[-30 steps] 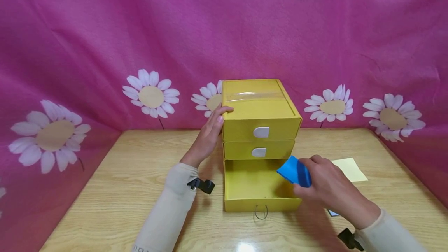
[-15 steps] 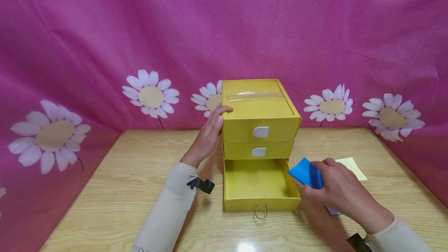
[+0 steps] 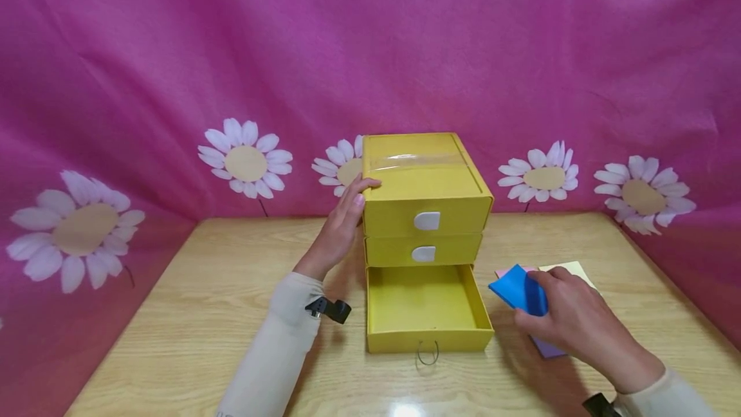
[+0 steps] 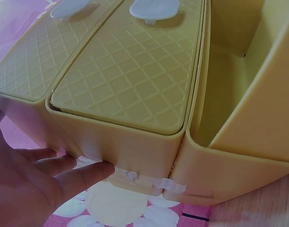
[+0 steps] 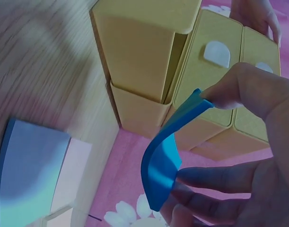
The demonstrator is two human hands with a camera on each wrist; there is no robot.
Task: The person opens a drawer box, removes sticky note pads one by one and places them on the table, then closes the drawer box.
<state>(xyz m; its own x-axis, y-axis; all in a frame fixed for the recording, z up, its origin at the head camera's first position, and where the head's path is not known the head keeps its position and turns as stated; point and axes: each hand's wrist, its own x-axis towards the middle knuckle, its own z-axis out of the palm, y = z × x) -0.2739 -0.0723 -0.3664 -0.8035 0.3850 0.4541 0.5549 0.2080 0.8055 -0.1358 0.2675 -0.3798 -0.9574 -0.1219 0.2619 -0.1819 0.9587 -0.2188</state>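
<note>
My right hand (image 3: 585, 324) pinches a blue sticky note pad (image 3: 511, 283) between thumb and fingers, to the right of a yellow drawer unit (image 3: 425, 179). The right wrist view shows the pad (image 5: 156, 161) bent into a curve. The unit's bottom drawer (image 3: 428, 342) is pulled out and its inside shows bare. On the unit's left side lies my left hand (image 3: 338, 227), one fingertip over the top edge. In the left wrist view its extended fingers (image 4: 85, 177) touch the unit's wall.
Pale yellow (image 3: 570, 268), pink (image 3: 501, 272) and purple (image 3: 548, 349) paper pads lie on the table under and behind my right hand, partly hidden by it. A thin wire ring (image 3: 428, 359) hangs at the drawer front. A pink flowered curtain (image 3: 440, 50) stands behind the table.
My right hand has moved right with the blue pad, from over the open drawer to beside it. The left hand stays on the unit; the head view shifts slightly.
</note>
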